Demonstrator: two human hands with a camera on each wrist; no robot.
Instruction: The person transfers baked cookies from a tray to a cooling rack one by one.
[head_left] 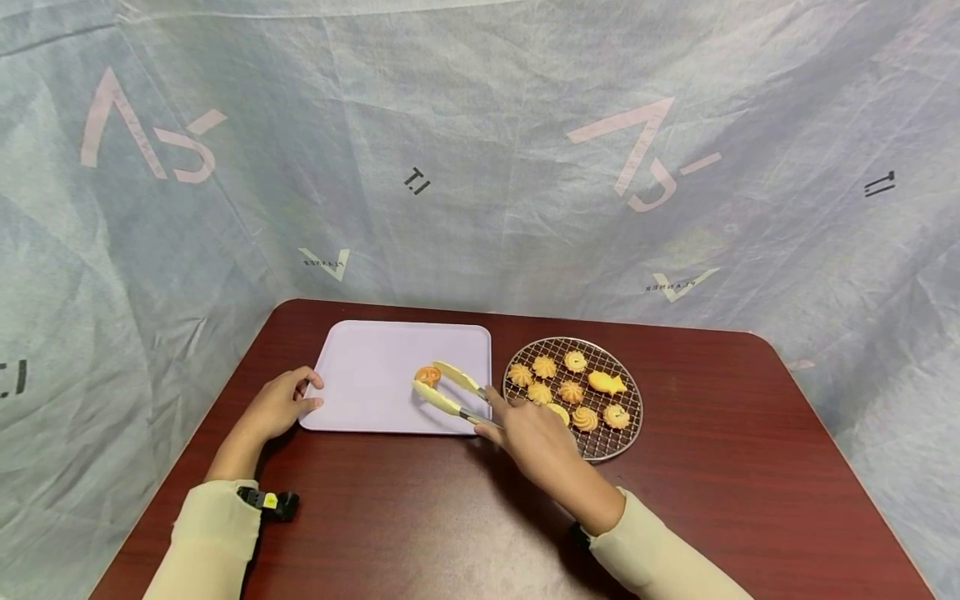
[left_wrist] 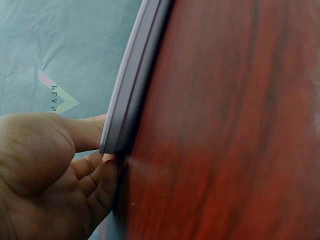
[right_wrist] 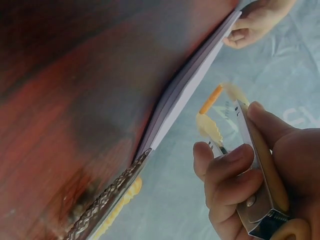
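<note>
My right hand point(head_left: 536, 437) holds food tongs point(head_left: 438, 398) with pale yellow tips and metal arms, its fingers and thumb wrapped about them in the right wrist view. Between the tong tips is a small orange-brown pretzel-shaped cookie point(head_left: 427, 377), over the right half of a pale lilac tray point(head_left: 367, 358). Seen edge-on in the right wrist view, the cookie point(right_wrist: 211, 99) spans the gap between both tips. At the tray's left edge, my left hand point(head_left: 277, 404) pinches the near corner, thumb over the rim and fingers curled beneath it in the left wrist view.
Just right of the tray lies a round wire rack point(head_left: 641, 408) bearing several cookies, among them a yellow fish-shaped one point(head_left: 606, 382) and swirled ones point(head_left: 585, 418). My right forearm crosses in front of the rack. Printed grey cloth point(head_left: 480, 225) hangs behind the dark red wooden table point(head_left: 390, 508).
</note>
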